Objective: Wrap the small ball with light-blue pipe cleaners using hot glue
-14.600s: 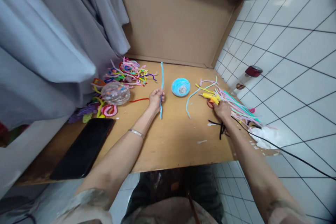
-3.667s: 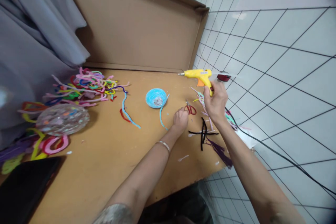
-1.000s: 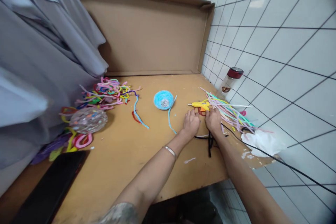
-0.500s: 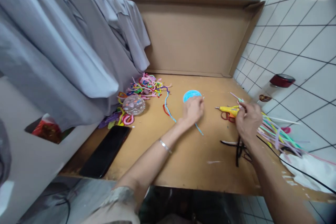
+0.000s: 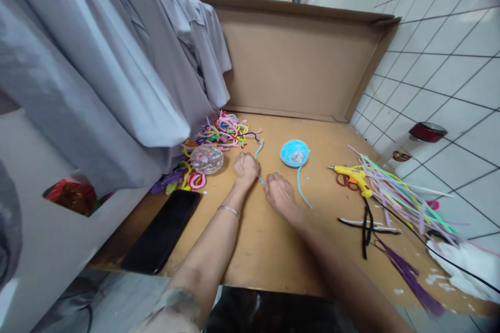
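A light blue pipe cleaner (image 5: 259,149) runs past my left hand (image 5: 247,167), whose fingers are curled closed on it. Its lower end meets the fingertips of my right hand (image 5: 279,193), also closed; the fingers partly hide the contact. Just beyond my right hand lies a round light blue coil (image 5: 294,152) of pipe cleaner, with a whitish patch in its middle. From the coil a loose tail (image 5: 300,187) curves toward me. A tangle of coloured pipe-cleaner pieces (image 5: 230,127) and a clear faceted container (image 5: 207,159) sit left of my hands.
Rightward lie a yellow glue gun (image 5: 357,177), orange-handled scissors (image 5: 346,182), straight pipe cleaners (image 5: 406,195), black pieces (image 5: 366,229) and a purple tassel (image 5: 410,276). A jar (image 5: 414,140) stands by the tiles. A black phone (image 5: 162,231) lies front left; cardboard (image 5: 289,62) stands behind.
My left hand has left the blue coil and moved left to the loose blue pipe cleaner. My right hand has come from the glue gun to the middle, uncovering the gun.
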`<control>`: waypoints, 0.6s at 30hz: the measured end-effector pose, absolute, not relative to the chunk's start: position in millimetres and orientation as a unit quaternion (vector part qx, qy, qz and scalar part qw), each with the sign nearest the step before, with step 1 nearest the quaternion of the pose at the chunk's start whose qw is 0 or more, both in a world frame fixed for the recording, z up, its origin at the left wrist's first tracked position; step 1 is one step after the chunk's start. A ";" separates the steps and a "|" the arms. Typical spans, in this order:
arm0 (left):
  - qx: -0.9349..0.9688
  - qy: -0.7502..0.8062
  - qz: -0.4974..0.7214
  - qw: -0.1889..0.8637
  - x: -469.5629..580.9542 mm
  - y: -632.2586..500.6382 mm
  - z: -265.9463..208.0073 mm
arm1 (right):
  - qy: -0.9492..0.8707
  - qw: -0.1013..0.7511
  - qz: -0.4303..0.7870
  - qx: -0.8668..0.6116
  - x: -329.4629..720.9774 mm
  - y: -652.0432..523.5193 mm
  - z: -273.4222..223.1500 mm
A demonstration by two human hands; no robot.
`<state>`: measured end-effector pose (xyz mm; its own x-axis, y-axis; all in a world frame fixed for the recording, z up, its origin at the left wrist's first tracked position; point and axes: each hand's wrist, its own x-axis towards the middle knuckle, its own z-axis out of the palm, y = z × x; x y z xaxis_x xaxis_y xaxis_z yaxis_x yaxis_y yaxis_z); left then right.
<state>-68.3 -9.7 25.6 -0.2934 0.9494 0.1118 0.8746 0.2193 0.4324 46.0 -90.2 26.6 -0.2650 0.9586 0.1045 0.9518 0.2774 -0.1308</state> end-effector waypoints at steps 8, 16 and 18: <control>0.560 0.781 0.236 0.141 -72.1 -3.2 28.7 | -0.793 0.093 0.031 -0.601 56.2 -88.6 19.5; 0.586 0.763 0.249 0.115 -65.4 -2.8 24.4 | -0.839 0.161 -0.014 -0.520 84.3 -107.1 11.4; 0.581 0.771 0.231 0.122 -64.6 0.2 22.9 | -0.854 0.174 -0.040 -0.489 90.6 -113.2 7.3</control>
